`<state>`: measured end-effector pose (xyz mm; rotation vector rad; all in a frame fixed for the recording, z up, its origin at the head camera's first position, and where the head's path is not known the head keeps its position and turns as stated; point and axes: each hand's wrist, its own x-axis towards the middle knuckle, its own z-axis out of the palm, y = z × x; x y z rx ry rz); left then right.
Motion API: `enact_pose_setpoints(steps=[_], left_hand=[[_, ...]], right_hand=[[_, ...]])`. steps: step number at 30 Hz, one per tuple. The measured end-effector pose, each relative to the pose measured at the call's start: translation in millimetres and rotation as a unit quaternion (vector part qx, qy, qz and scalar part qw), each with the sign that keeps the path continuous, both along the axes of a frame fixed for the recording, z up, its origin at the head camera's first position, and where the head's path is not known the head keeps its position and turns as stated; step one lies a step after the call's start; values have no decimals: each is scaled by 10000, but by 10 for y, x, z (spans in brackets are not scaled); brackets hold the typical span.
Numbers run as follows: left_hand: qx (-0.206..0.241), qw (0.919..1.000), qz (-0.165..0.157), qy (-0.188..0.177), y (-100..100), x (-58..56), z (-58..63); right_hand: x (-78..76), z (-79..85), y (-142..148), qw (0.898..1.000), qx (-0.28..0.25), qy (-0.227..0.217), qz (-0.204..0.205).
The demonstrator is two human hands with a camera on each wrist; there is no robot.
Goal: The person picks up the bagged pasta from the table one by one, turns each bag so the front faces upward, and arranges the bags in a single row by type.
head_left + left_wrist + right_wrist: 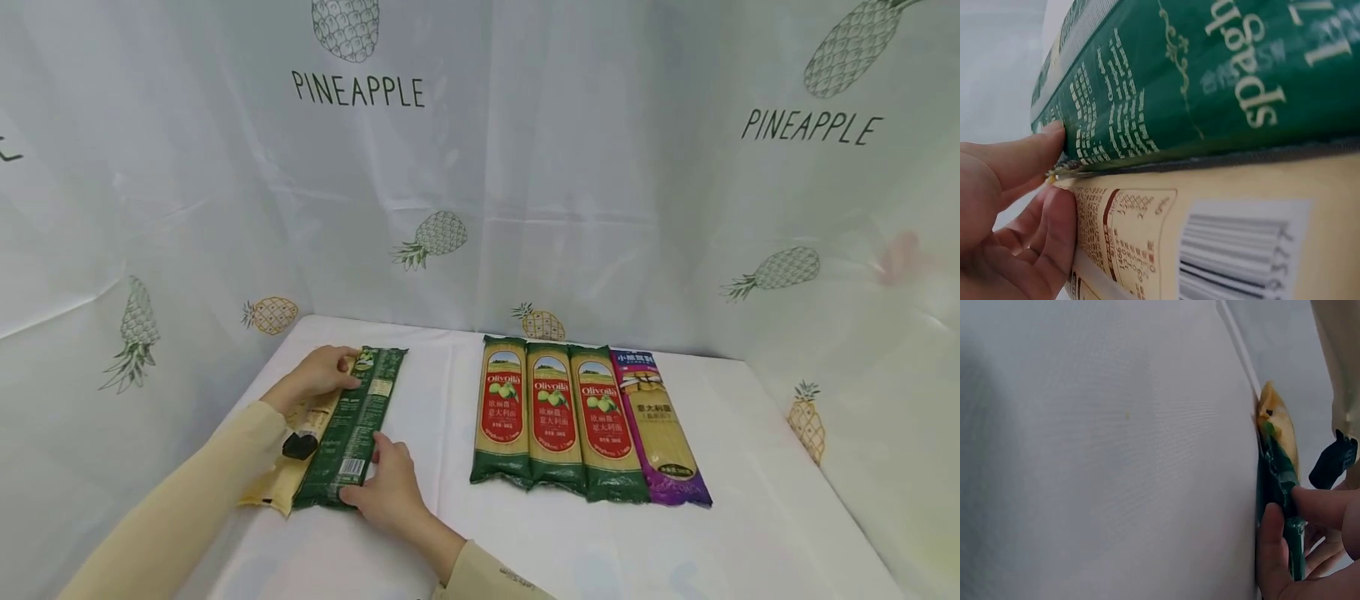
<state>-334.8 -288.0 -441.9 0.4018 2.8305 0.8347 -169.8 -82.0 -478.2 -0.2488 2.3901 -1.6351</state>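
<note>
1. Green spaghetti pk (351, 429), lower left of head frame, on desk (600, 546) beside beige pk (268, 490).
2. L hand (321, 372): fingers pinch its upper end.
3. R hand (393, 488): fingers pinch its lower R side.
4. Row of 4 pks (600, 421), lower half, R of ctr.

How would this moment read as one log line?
left hand: touches green packet, far end; right hand: grips near end; yellow packet: alongside; four packets: apart

From the head we are looking forward and down at the left hand (324, 372) and right hand (392, 486); at the wrists we are peering closely past each, both sharing the green packet (354, 429).
</note>
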Motion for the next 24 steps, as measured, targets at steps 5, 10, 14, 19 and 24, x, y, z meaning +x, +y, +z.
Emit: enact_pose_setpoints(steps=[5,10,14,19,24], left_hand=[[-186,9996,-157,105,74,-4,3],[-347,9992,-88,-170,194,28,13],[-563,9969,142,-524,292,69,39],[-246,9956,341,-838,378,92,25],[479,9928,530,-957,467,108,-48]], right_hand=[[-31,39,43,9988,-365,-321,-110],[-72,67,171,9963,-530,-674,-92],[-102,89,269,9956,-541,-759,-51],[-112,96,392,9922,-865,-901,-31],[-78,137,498,9873,-1248,-983,-21]])
